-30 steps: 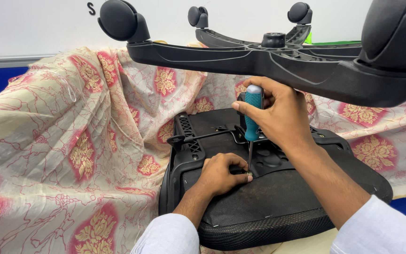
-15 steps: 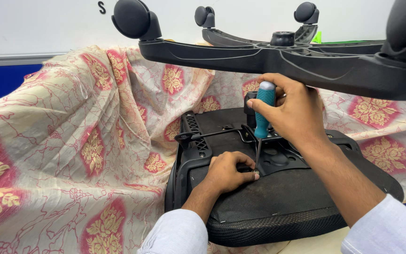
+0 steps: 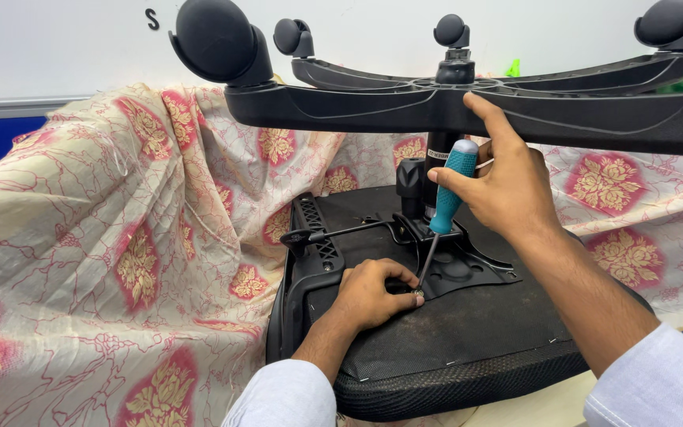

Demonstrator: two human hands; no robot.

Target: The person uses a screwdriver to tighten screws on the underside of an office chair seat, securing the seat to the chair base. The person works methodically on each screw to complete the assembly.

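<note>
head: right hand [image 3: 507,186] around screwdriver [image 3: 446,209]

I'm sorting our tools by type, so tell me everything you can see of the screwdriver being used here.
The screwdriver has a teal, textured handle with a pale cap and a thin dark metal shaft. It leans, handle up and to the right. The right hand grips the handle; the tip meets a small fastener on the black metal plate under the upturned chair seat, where the left hand fingers pinch beside it.
</note>
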